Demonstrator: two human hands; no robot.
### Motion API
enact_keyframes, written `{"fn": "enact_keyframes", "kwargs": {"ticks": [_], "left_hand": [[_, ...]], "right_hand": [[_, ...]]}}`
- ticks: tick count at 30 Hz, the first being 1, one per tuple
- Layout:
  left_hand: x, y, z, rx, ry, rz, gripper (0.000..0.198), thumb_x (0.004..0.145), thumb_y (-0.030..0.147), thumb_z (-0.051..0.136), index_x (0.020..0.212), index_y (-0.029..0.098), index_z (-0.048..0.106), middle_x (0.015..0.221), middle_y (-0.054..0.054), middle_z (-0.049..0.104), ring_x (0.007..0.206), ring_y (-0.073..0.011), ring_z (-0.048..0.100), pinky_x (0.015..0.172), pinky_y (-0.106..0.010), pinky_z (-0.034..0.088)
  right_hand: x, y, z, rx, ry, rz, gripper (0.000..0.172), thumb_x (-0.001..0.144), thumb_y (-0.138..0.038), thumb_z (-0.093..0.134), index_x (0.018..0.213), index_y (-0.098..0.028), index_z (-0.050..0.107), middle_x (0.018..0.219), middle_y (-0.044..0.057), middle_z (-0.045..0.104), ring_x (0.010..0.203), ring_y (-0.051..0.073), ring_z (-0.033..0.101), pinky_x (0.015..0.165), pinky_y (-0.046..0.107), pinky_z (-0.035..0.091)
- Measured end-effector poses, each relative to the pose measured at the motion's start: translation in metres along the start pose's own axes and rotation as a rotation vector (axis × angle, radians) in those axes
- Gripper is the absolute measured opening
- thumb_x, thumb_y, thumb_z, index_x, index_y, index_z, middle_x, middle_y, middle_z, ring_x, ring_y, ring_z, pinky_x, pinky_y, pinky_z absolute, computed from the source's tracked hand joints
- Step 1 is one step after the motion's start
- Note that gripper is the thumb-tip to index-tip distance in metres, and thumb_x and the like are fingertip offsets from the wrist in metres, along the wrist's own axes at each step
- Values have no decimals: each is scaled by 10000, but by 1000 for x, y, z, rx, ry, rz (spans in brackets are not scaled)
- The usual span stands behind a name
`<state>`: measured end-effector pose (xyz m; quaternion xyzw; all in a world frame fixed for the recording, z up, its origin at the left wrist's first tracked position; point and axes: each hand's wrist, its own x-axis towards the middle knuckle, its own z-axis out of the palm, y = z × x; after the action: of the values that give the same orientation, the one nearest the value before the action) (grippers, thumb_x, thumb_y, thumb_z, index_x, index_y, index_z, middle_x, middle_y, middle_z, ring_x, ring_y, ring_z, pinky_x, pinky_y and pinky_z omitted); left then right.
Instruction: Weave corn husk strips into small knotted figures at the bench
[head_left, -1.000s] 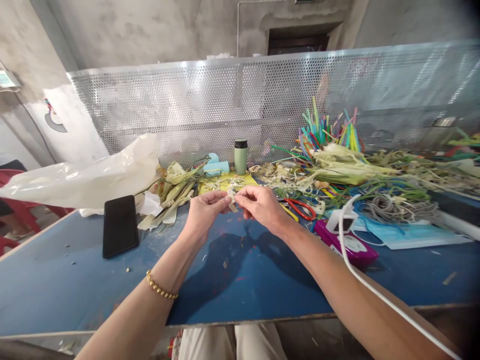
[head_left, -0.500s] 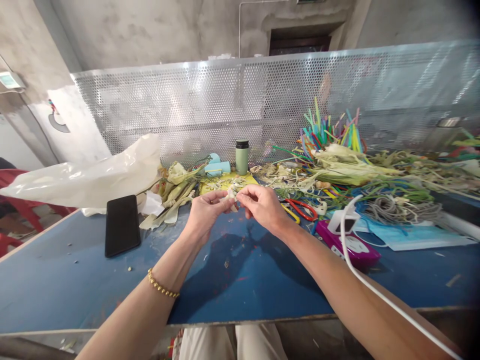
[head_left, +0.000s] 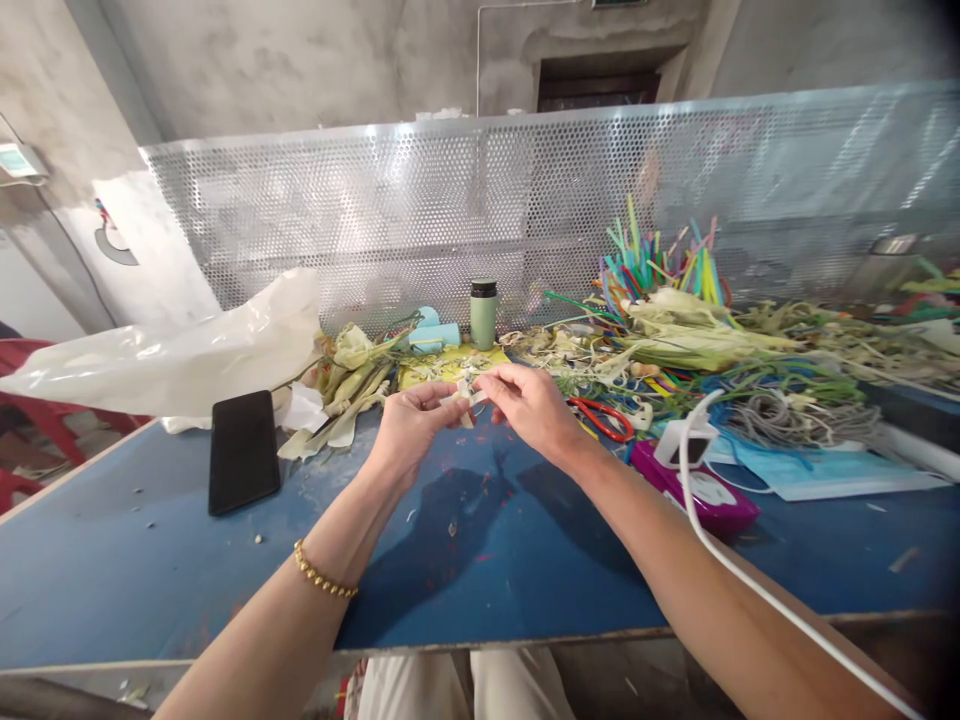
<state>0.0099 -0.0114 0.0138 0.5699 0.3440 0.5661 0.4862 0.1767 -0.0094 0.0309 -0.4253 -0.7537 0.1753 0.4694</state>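
Note:
Both my hands meet above the middle of the blue table (head_left: 150, 560). My left hand (head_left: 409, 428) pinches a small pale strip of corn husk (head_left: 466, 398) between thumb and fingers. My right hand (head_left: 531, 408) is closed on the same little piece from the other side. A gold bead bracelet (head_left: 322, 578) sits on my left wrist. Corn husks (head_left: 352, 385) lie just beyond my left hand.
A black phone (head_left: 241, 450) lies at the left, a white plastic bag (head_left: 180, 350) behind it. A green flask (head_left: 483, 313) stands by the perforated metal screen (head_left: 525, 210). At the right are red scissors (head_left: 600, 415), a purple device (head_left: 705, 495) with a white cable (head_left: 757, 590), coloured straws and husk heaps.
My hands stay together on the small husk piece; my right hand has lifted a little and shifted its fingers. The view barely moved.

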Motion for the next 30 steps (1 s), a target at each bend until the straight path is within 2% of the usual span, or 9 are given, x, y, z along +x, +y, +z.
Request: {"fn": "enact_keyframes", "kwargs": {"ticks": [4, 13, 20, 25, 30], "left_hand": [[-2, 0, 4, 17, -46, -16, 311, 619, 317, 841, 840, 118, 751, 616, -37, 694, 573, -125, 583, 601, -254, 443], [-4, 2, 5, -44, -94, -24, 279, 703, 331, 769, 869, 107, 774, 727, -74, 735, 666, -159, 648, 712, -295, 513], [-1, -3, 2, 10, -52, 11, 314, 722, 296, 730, 974, 113, 762, 714, -63, 729, 683, -185, 667, 765, -341, 530], [0, -5, 1, 27, -35, 20, 375, 723, 254, 708, 1068, 113, 745, 696, -46, 721, 672, -174, 660, 757, -325, 522], [-2, 0, 3, -16, -40, 13, 343, 715, 229, 703, 1031, 103, 753, 688, -51, 730, 655, -163, 667, 743, -310, 528]], "right_hand": [[-2, 0, 3, 112, -70, 15, 192, 900, -323, 549, 843, -159, 628, 597, -15, 607, 451, 98, 529, 475, 220, 396], [-2, 4, 8, 84, 43, -6, 145, 879, -273, 562, 777, -172, 583, 575, -9, 581, 544, 118, 536, 537, 231, 396], [-3, 3, 9, 78, 62, -17, 144, 879, -282, 565, 789, -170, 582, 617, 2, 595, 570, 121, 542, 552, 232, 403], [-4, 1, 10, 115, 80, -6, 164, 885, -300, 551, 788, -171, 574, 613, -1, 580, 566, 121, 530, 536, 228, 396], [-4, 0, 9, 92, 107, -26, 162, 885, -294, 551, 776, -176, 572, 616, -6, 563, 575, 120, 512, 545, 230, 385]]}}
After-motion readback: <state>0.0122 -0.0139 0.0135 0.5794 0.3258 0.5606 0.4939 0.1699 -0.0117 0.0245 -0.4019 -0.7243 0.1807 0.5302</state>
